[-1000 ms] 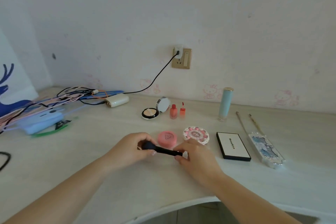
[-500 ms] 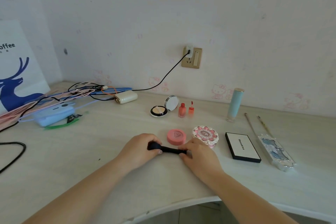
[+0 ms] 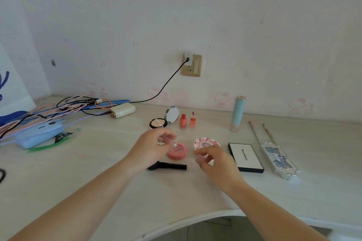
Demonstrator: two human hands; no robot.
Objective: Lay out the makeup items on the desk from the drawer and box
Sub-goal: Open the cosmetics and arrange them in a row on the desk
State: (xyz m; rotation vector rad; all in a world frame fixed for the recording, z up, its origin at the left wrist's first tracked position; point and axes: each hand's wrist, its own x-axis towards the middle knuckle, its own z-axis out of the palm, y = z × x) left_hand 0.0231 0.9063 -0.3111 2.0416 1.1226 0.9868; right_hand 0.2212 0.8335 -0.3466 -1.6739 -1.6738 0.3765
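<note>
A black brush lies flat on the table, its left end hidden under the left hand. Both hands hover with loose fingers, holding nothing; the right hand partly covers a flowered compact beside the pink compact.

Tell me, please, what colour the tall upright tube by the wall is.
Pale blue tube, seen in the head view.

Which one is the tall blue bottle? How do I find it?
Start at the wall socket and look down and right to the desk's back edge. The pale blue tube stands upright there, alone, left of two thin brushes. It's the tallest item laid out.
</note>
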